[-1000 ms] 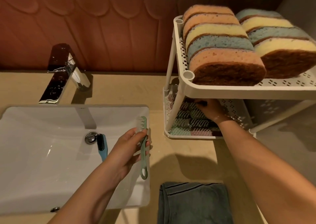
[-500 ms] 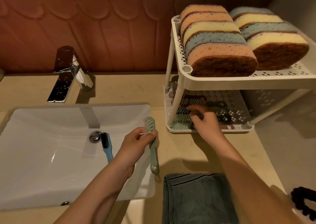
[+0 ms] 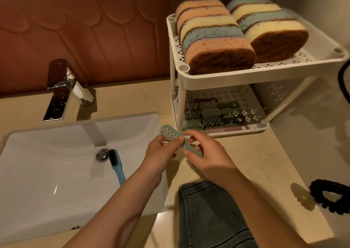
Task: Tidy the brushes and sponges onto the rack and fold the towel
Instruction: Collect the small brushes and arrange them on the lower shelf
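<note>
Brush-tidying step: rack already holds sponges above, brushes below. My left hand and right hand both grasp the green brush over the tabletop; next, slide it onto the lower shelf.

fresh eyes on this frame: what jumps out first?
The two rows of fat striped sponges packed on the white rack's top shelf, upper right. Next, centre frame, the left hand and right hand meeting on a green brush just in front of the rack. Then the blue brush lying by the drain in the white sink.
</note>
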The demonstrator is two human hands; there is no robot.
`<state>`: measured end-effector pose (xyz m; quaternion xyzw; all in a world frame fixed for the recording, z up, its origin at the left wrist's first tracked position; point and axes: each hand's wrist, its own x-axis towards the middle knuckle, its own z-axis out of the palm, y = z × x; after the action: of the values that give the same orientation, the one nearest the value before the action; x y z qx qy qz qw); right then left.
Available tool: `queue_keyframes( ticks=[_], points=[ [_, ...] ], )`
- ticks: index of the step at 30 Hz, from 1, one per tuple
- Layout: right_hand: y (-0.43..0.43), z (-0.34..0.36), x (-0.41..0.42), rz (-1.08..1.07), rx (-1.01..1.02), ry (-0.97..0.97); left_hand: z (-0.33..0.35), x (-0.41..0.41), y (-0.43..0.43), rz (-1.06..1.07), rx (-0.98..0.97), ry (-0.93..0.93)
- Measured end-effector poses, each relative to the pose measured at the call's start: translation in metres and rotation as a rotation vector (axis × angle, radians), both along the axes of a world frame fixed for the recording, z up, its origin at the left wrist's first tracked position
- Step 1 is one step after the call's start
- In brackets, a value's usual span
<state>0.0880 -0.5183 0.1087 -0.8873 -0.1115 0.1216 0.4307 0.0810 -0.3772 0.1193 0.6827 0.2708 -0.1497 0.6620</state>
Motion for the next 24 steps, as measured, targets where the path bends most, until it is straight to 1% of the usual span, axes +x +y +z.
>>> queue_keyframes(
  ticks=[2,10,15,17,19,21,22,24],
  points=[
    [0.0,0.003,-0.002,-0.004,-0.005,-0.051,0.003,0.001,-0.004,-0.02,-0.007,0.001],
    [-0.011,-0.004,-0.003,-0.106,0.054,-0.06,0.008,0.007,-0.012,-0.124,-0.034,-0.006],
    [-0.021,-0.007,0.004,-0.187,0.056,-0.067,0.01,0.013,-0.011,-0.127,-0.005,-0.105],
    [-0.026,-0.009,0.007,-0.212,0.037,-0.058,0.009,0.017,-0.013,-0.109,0.076,-0.166],
    [-0.035,-0.011,0.011,-0.261,0.006,-0.056,0.007,0.023,-0.015,-0.119,0.238,-0.229],
    [-0.045,-0.014,0.016,-0.307,-0.029,-0.063,0.004,0.032,-0.014,-0.188,0.403,-0.335],
    [-0.05,-0.015,0.019,-0.327,-0.042,-0.066,0.004,0.037,-0.015,-0.231,0.444,-0.406],
    [-0.059,-0.019,0.025,-0.357,-0.045,-0.068,0.004,0.047,-0.018,-0.3,0.467,-0.516]
  ],
)
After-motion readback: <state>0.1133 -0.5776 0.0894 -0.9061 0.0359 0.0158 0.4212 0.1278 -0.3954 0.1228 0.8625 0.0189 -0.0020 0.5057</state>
